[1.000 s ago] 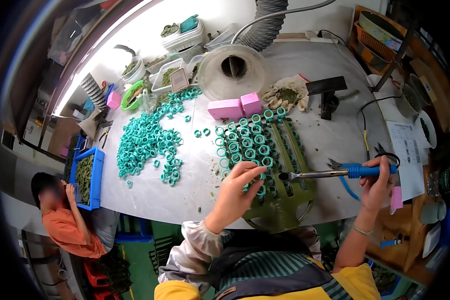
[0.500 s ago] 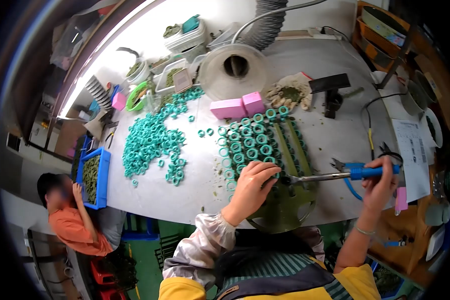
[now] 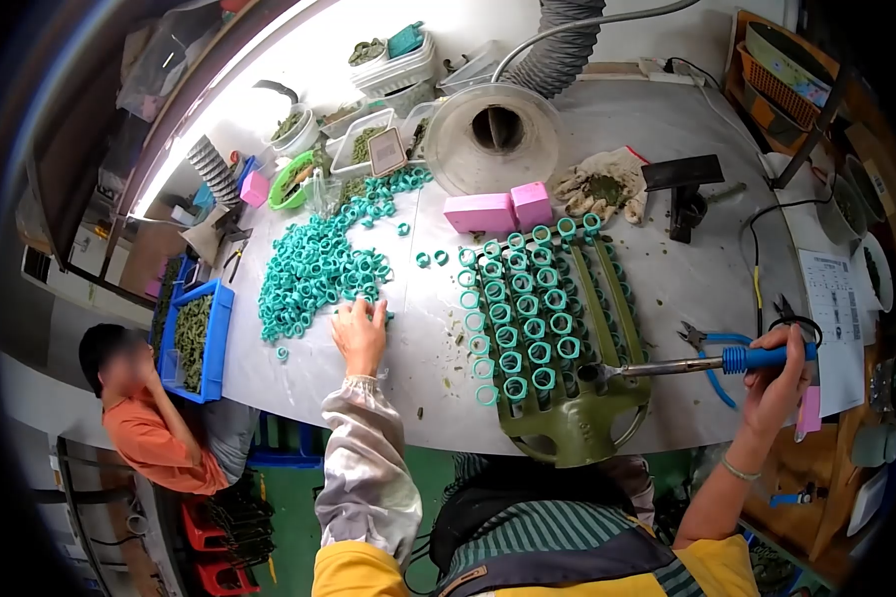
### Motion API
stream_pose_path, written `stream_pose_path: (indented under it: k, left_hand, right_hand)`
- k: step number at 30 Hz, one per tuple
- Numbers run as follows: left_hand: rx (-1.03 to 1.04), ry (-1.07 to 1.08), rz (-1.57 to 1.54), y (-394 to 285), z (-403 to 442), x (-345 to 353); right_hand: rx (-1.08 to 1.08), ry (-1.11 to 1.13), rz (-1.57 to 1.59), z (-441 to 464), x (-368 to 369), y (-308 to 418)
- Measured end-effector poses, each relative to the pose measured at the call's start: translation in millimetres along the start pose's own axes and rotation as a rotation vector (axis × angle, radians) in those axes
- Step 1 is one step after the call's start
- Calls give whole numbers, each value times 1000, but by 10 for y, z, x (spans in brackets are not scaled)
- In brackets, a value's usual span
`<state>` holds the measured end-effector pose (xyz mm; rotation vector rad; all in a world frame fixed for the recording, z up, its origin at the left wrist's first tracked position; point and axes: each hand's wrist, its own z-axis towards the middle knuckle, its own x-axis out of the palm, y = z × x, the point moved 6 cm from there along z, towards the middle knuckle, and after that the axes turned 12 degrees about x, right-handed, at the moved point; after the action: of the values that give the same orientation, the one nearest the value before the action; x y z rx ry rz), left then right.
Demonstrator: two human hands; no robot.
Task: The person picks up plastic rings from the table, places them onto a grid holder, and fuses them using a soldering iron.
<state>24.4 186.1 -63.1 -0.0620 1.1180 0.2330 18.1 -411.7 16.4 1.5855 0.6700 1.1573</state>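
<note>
- Surface: pale grey tabletop (image 3: 423, 388), broad, curved by the lens, fine green scraps scattered near mid-frame.
- Left hand (image 3: 358, 336): centre-left, fingers down at the lower right edge of the loose turquoise rings (image 3: 314, 264). Fingers slightly parted; cannot tell if a ring is pinched.
- Right hand (image 3: 779, 383): right of frame, closed round the blue handle of a metal-shafted tool (image 3: 752, 358). Shaft points left, its dark tip over the olive-green rack (image 3: 572, 423); contact unclear.
- Rack: just right of centre, more turquoise rings in rows on its left part, bare green bars to the right.
- Above rack: pink blocks (image 3: 480, 213), a funnel-like hood (image 3: 453, 149) with grey ribbed hose (image 3: 567, 55), a soiled glove (image 3: 622, 204), a black stand (image 3: 682, 174).
- Right of rack: blue-handled pliers (image 3: 715, 376); printed sheet (image 3: 831, 298) near the table's right edge.
- Upper left: clear tubs (image 3: 360, 149) of green material, a lime-green basket (image 3: 287, 184), bright strip light behind.
- Left: blue crate (image 3: 217, 353) of green pieces; a person in orange (image 3: 159, 443) seated beside it.
- Room: green floor (image 3: 289, 502), red stools (image 3: 201, 527) lower left; wooden shelving (image 3: 816, 517) lower right.
</note>
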Motion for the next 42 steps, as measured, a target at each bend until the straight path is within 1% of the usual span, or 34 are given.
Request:
stream_pose_path:
  k: [1, 3, 5, 8, 9, 12, 14, 16, 18, 19, 23, 27, 30, 32, 35, 38, 40, 41, 42]
  left_hand:
    - [19, -8, -28, -14, -21, 23]
    - [59, -20, -204, -96, -88, 34]
    - [116, -13, -422, -294, -98, -159]
    - [-132, 132, -729, -461, -168, -298]
    - [-116, 113, -850, -567, -182, -419]
    - [-74, 231, -1241, -1077, -269, -721]
    - [108, 234, -1380, -1572, -334, -1041]
    - [275, 266, -1311, -1981, -435, -1259]
    - [488, 205, -1213, -2299, -455, -1435]
    - [526, 173, -1137, -2403, -484, -1448]
    - [616, 153, -1053, -2602, -544, -1312]
    - [644, 158, -1001, -2672, -546, -1270]
    - [644, 167, -1009, -2666, -538, -1268]
    - [638, 171, -1019, -2658, -533, -1275]
    - [693, 153, -974, -2663, -540, -1264]
    - [643, 134, -994, -2636, -548, -1490]
    - [776, 309, -1056, -2687, -696, -1596]
    - [847, 458, -1063, -2761, -800, -1633]
    - [928, 403, -1055, -2814, -908, -1646]
  right_hand:
    - [-7, 6, -4, -3, 5, 5]
    - [-8, 3, -7, -15, 2, 17]
    - [-11, 3, -13, -28, 1, 32]
    - [-24, -6, -26, -53, -34, 80]
    - [-30, -13, -28, -55, -42, 87]
    - [-40, -12, -31, -58, -79, 124]
    - [-41, -15, -34, -68, -81, 133]
    - [-43, -25, -54, -70, -96, 122]
    - [-39, -33, -60, -71, -95, 99]
    - [-35, -12, -41, -71, -78, 83]
    - [20, 3, -17, -85, -15, -14]
    - [47, 42, -15, -114, 120, -81]
    - [54, -6, 5, -112, 88, -46]
    - [31, -21, 2, -74, -18, -2]
    - [-16, -27, -28, -33, -99, 116]
    - [-49, -87, 7, 1, -188, 152]
    - [-51, -141, 6, -2, -215, 188]
    - [-55, -160, 10, -2, -223, 201]
    - [-57, -174, 16, 0, -216, 202]
